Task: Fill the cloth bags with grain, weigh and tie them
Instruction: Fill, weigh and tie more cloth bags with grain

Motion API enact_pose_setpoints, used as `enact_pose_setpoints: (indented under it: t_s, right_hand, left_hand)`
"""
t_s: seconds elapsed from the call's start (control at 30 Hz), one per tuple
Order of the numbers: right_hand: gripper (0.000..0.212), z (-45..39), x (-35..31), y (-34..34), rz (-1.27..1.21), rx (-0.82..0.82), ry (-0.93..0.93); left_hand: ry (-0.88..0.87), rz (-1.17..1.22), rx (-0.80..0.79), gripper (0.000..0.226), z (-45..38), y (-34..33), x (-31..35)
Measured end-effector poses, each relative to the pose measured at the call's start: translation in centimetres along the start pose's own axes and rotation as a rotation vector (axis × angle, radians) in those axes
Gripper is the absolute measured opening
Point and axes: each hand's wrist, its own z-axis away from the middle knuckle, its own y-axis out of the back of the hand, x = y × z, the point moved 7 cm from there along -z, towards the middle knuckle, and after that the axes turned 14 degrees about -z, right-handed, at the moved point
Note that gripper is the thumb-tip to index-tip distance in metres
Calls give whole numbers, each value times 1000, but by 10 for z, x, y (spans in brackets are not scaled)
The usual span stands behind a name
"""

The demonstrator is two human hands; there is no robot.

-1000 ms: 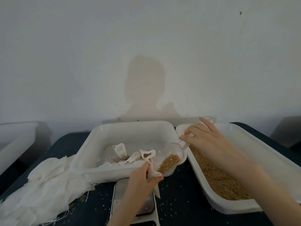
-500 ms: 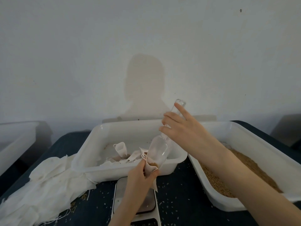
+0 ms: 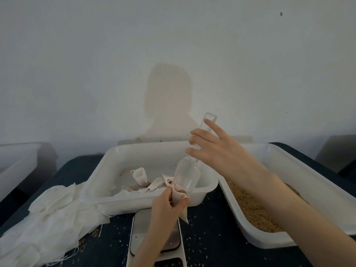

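Note:
My left hand grips a small white cloth bag by its open mouth, above the kitchen scale. My right hand holds the handle of a clear plastic scoop, tipped steeply down with its lip in the bag's mouth. Brown grain shows at the bag's opening; the scoop is nearly empty. The grain tray lies to the right, under my right forearm, with grain heaped along its near side.
A white tub behind the scale holds several small cloth bags. A pile of white cloth lies at the left on the dark table, which is strewn with loose grains. Another white tray stands far left.
My right hand lifted the full scoop from the grain tray, swung it left and tipped it upright into the bag. The grain has run out of the scoop. My left hand stayed put.

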Motion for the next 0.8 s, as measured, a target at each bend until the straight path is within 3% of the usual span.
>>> enact_pose_setpoints:
  t_s: [0.43,0.63,0.8]
  right_hand:
    - [40,9,-7,11,12,113,84]
    - [66,18,2,11,8,164,31]
    - [56,32,17,0,-33,191,-62]
  left_hand:
    - [46,241,-27,6,-1,10,-3]
    - [73,321,-54,9,-2,8,-6]
    - [87,347,-55,8,-1,11,-10]
